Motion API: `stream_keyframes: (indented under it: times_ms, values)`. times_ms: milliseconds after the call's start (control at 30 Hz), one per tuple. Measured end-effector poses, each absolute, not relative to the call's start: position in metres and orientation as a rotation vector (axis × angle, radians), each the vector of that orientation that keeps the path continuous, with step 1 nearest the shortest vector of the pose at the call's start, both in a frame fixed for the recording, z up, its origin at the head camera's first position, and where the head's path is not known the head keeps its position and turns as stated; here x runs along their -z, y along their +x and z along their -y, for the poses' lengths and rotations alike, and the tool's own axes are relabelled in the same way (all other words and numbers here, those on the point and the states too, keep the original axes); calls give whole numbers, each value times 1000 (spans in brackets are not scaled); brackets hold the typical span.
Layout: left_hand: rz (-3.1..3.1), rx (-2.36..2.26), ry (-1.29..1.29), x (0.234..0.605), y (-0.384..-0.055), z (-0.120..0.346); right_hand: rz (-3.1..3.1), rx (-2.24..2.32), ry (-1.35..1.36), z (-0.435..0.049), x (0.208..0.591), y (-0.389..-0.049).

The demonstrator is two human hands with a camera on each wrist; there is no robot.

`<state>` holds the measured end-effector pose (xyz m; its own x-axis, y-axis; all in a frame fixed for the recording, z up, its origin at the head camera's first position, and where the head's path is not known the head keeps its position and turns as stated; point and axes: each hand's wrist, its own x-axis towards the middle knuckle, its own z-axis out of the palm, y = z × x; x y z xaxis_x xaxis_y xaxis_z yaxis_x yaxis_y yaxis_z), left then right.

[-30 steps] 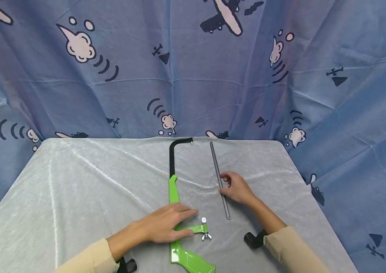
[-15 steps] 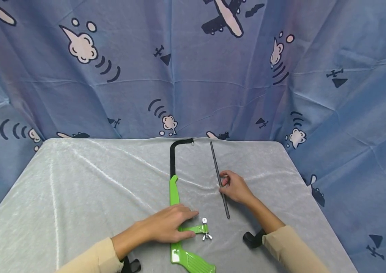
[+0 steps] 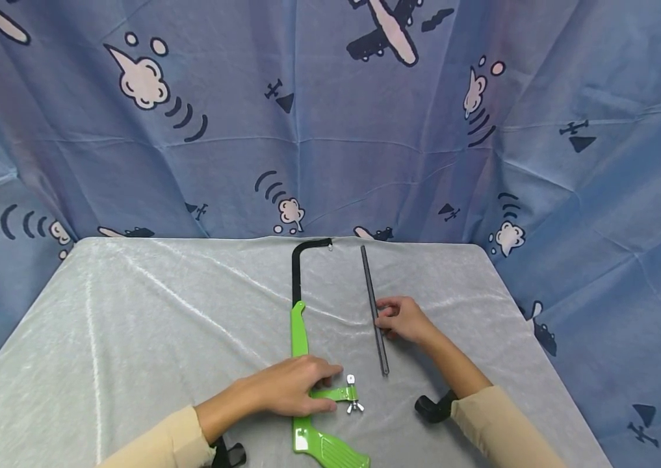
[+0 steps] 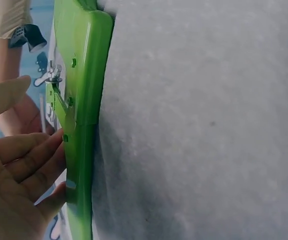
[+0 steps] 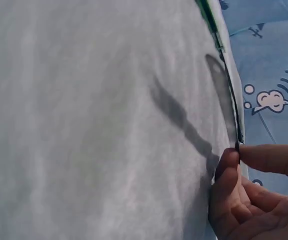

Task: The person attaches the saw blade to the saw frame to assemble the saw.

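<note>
A hacksaw frame with a green handle and a black bent front end lies on the table. My left hand rests across its middle; in the left wrist view, the fingers touch the green frame and the thumb stands apart. Beside the frame, to the right, is a thin grey hacksaw blade. My right hand pinches this blade near its middle between thumb and fingers. In the right wrist view the blade stands off the cloth, its end hole visible. A wing nut sits on the frame's green bracket.
Light grey velvety cloth covers the table. Behind it and at both sides hangs a blue curtain printed with planes and clouds. Black wrist camera mounts show below the sleeves.
The right hand has turned the blade on its edge and drawn its near end slightly left. The left hand stays on the frame, its fingers bent a little more.
</note>
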<state>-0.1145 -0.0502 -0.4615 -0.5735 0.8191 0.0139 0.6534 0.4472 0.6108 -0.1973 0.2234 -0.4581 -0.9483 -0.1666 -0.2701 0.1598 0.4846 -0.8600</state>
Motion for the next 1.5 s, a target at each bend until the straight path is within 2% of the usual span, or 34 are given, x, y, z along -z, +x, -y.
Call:
stream_keyframes:
  times_ms: [300, 600, 1167, 1500]
  values:
    - [-2350, -871, 1232, 456, -117, 47, -2058, 1715, 107, -223, 450, -194]
    - [-2249, -909, 1246, 455, -124, 41, -1938, 1803, 47, -222, 454, -194]
    - [-2216, -755, 1312, 455, -130, 42, -1918, 1775, -14, -210, 455, -192]
    - [-2120, -804, 1247, 456, -137, 41, -1934, 1731, -48, -202, 455, -192]
